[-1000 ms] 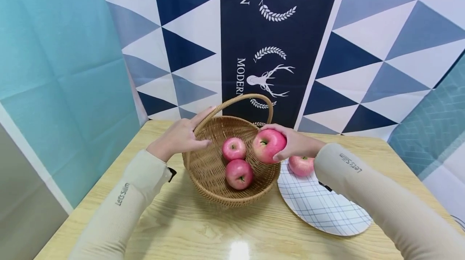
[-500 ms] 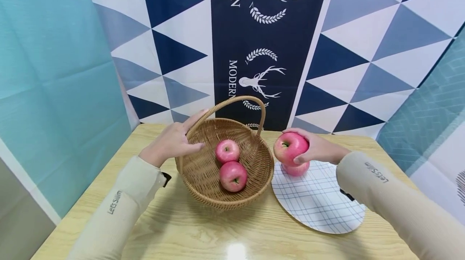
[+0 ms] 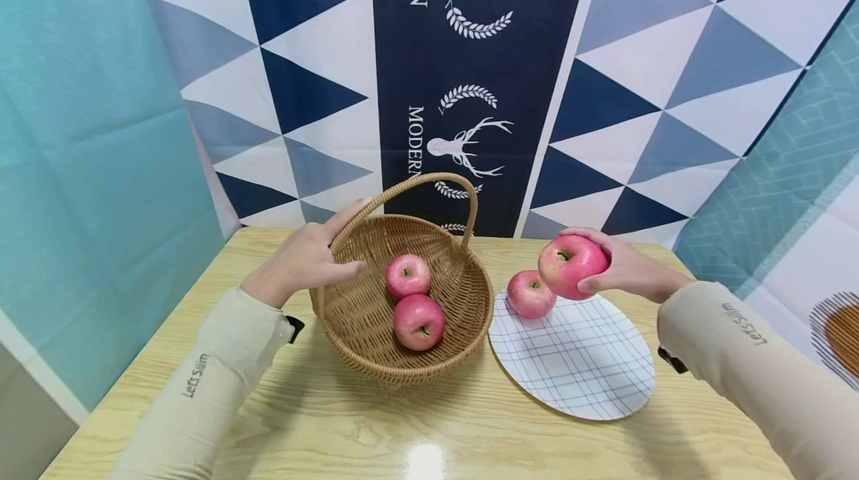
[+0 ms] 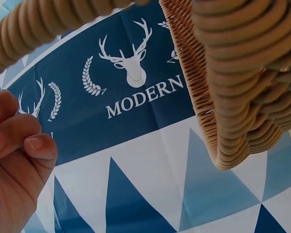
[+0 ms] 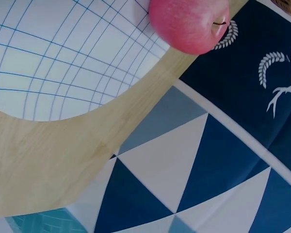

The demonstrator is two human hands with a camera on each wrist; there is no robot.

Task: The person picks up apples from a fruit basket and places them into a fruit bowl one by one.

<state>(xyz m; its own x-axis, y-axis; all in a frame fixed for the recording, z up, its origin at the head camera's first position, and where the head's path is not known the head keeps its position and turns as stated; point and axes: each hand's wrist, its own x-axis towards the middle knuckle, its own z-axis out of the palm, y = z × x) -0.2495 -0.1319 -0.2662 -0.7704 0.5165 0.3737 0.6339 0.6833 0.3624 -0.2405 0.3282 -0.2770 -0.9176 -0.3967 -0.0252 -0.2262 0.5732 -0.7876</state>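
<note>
A red apple [image 3: 573, 266] is in my right hand [image 3: 624, 269], gripped between thumb and fingers above the plate. Below and left of it, another apple [image 3: 532, 294] sits on the far left part of a white plate [image 3: 584, 376] with a blue grid; the right wrist view also shows that plate apple [image 5: 189, 24], with the held one out of sight. My left hand [image 3: 302, 260] rests at the left side of the wicker basket's handle [image 3: 429, 180], thumb and index finger extended. In the left wrist view, its other fingers [image 4: 19, 131] bend loosely near the handle.
Two apples, one [image 3: 408, 276] behind the other [image 3: 419, 322], lie inside the wicker basket [image 3: 470, 301]. Everything stands on a light wooden table [image 3: 403, 428]. A patterned cloth [image 3: 322, 92] hangs behind it, and a turquoise one [image 3: 101, 167] at the left.
My right hand has carried its apple from over the basket to the right, over the plate. The left hand stays at the handle. The head view has shifted slightly.
</note>
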